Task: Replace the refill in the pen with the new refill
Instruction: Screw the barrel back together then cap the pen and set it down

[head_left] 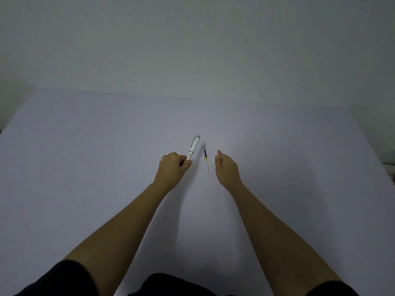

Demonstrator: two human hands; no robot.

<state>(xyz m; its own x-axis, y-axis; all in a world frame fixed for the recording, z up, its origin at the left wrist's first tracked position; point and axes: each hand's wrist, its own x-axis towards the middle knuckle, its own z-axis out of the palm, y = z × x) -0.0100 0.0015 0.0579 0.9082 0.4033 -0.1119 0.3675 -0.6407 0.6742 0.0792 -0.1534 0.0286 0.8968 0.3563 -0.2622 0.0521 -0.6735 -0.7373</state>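
A white pen (193, 148) with a grey cap end points up and away from me; my left hand (173, 167) grips its lower end. Just to its right a thin refill (206, 159), dark at the far end and pale yellow nearer me, lies on the white table (85, 167). My right hand (226, 167) hovers right of the refill with its fingers loosely curled and nothing in it, a small gap between hand and refill.
The white table fills the view up to a pale wall (192, 39) at the back. A dark edge shows at the far right (391, 167). My dark sleeves and clothing sit at the bottom edge.
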